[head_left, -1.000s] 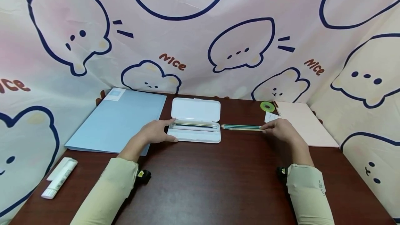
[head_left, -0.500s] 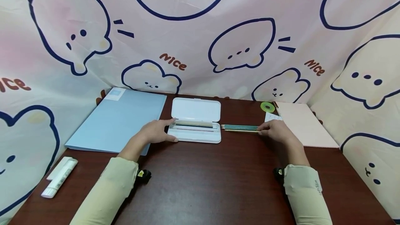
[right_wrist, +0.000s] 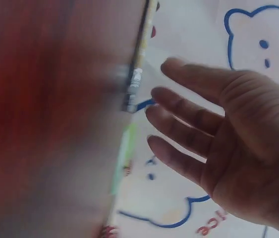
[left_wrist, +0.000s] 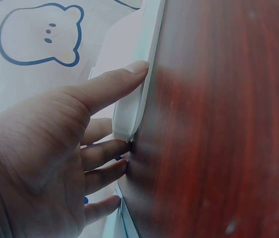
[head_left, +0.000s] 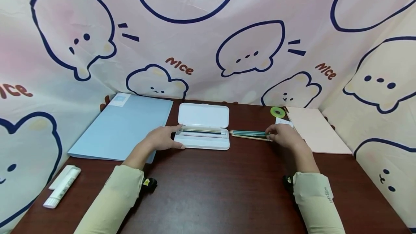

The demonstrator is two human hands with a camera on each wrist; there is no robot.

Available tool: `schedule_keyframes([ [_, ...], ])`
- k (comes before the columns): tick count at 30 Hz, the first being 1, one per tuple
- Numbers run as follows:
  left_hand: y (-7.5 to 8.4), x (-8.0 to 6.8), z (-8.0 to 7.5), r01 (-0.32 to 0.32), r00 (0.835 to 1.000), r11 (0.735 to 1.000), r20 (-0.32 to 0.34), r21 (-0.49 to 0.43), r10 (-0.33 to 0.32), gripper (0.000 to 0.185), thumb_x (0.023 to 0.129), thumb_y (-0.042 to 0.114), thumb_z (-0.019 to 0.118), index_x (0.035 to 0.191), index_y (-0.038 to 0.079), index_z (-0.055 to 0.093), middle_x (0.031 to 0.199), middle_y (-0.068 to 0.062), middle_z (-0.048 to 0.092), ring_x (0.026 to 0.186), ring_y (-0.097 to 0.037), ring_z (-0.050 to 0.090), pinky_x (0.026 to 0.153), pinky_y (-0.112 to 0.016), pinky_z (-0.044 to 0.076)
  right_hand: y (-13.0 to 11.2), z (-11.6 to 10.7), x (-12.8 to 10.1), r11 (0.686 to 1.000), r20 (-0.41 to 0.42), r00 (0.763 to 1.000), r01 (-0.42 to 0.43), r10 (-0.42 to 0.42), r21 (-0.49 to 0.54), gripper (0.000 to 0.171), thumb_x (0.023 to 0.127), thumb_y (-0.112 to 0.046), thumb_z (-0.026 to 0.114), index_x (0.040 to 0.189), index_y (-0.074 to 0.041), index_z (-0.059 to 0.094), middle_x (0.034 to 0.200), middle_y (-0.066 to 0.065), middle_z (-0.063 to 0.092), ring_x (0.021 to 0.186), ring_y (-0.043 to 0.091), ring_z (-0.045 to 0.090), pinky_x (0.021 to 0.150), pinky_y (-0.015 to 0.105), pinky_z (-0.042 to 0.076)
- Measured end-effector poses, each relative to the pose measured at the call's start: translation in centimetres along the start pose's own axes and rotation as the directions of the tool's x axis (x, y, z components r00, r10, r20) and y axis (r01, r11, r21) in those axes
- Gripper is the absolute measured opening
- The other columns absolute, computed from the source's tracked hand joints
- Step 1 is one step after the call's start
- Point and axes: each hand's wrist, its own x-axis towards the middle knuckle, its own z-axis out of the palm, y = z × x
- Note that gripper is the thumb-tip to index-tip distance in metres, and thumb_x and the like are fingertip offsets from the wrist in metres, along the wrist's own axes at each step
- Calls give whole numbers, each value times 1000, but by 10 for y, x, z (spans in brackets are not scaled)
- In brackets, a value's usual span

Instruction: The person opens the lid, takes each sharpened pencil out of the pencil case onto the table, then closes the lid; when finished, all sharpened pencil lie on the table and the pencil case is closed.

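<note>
An open white pencil case (head_left: 204,144) lies on the table, with several pencils (head_left: 204,130) in its back part. My left hand (head_left: 161,138) holds its left end, thumb on the front side and fingers at the end and behind. To the right of the case lie several green pencils (head_left: 248,133) side by side, and a yellowish pencil (head_left: 251,138) slants in front of them. Over their right ends hovers my right hand (head_left: 286,135). The right wrist view shows thumb and fingers spread apart, holding nothing, with a pencil (right_wrist: 138,64) clear of them.
A blue folder (head_left: 130,118) lies left of the case, partly under my left forearm. White glue-stick-like tubes (head_left: 61,187) lie at the front left. A green tape roll (head_left: 277,112), small white paper (head_left: 282,121) and pale notebook (head_left: 321,129) are at the back right.
My right hand has moved a little to the left with the yellowish pencil, then let it go. That pencil now lies at a slant. The left hand and the case keep their place.
</note>
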Motion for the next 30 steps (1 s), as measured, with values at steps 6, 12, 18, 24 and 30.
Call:
schedule_keyframes([
  [6,3,-1,-2,6,1000,1000,-7,-10,-6,96,82,55,79,159,21,35,155,-18,48,138,-40,49,108,-61,43,-23,-6,-2,996,33,997,75,-76,42,22,100,-26,64,112,-12,76,103,4,75,91,21,63,83,45,53],
  [12,1,-2,-1,2,1000,1000,0,-4,-2,95,82,56,78,159,21,34,155,-18,49,137,-39,50,107,-60,43,-30,5,1,993,196,976,76,-92,88,31,102,-33,60,122,-14,74,121,8,72,111,26,64,96,51,52],
  [18,1,-1,0,-3,1000,1000,-10,-2,3,95,82,56,78,159,21,35,154,-18,49,136,-40,51,105,-59,45,-33,11,3,992,195,976,82,-99,93,33,103,-34,59,128,-15,70,124,9,71,109,25,62,96,51,52],
  [24,1,-1,-1,4,1000,1000,-7,-2,-4,95,83,56,78,159,21,35,155,-18,48,137,-40,50,107,-60,44,-35,12,4,993,185,978,86,-99,77,34,102,-35,59,129,-16,70,121,6,71,104,22,61,94,49,52],
  [30,2,-2,0,1,1000,1000,-5,-1,-1,95,82,57,78,159,21,35,154,-18,49,136,-40,50,106,-60,45,-37,14,5,993,183,977,96,-107,64,34,102,-35,59,129,-16,70,121,6,71,102,22,60,93,48,51],
])
